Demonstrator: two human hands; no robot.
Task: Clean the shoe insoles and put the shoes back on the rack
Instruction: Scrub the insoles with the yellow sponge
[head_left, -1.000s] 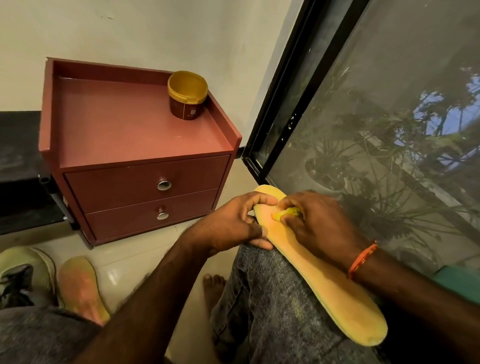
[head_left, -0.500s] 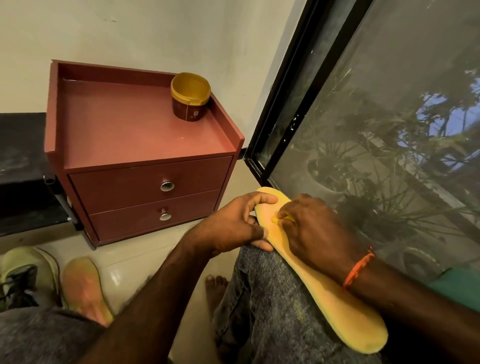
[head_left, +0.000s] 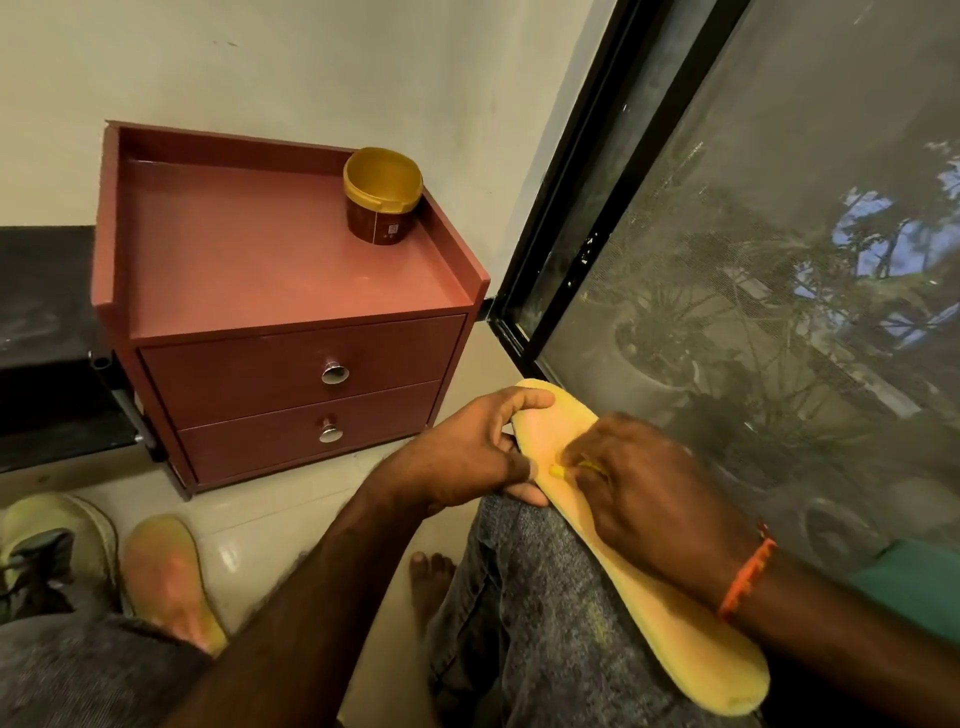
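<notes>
Yellow foam insole (head_left: 675, 623) lies along right thigh, centre to lower right of frame. Left hand (head_left: 467, 457) pinches toe-end edge, thumb under, fingers over. Right hand (head_left: 644, 499) presses small yellow scrubbing piece (head_left: 558, 470) onto insole; its nature unclear. Likely light, soft, bendy: hold by edges, support underneath. Second insole (head_left: 166, 577) on floor, lower left.

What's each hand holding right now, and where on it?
The left hand grips the yellow insole by its left edge near the far end, steadying it on the knee. The right hand pinches a small yellow thing, mostly hidden, against the insole's top.
</notes>
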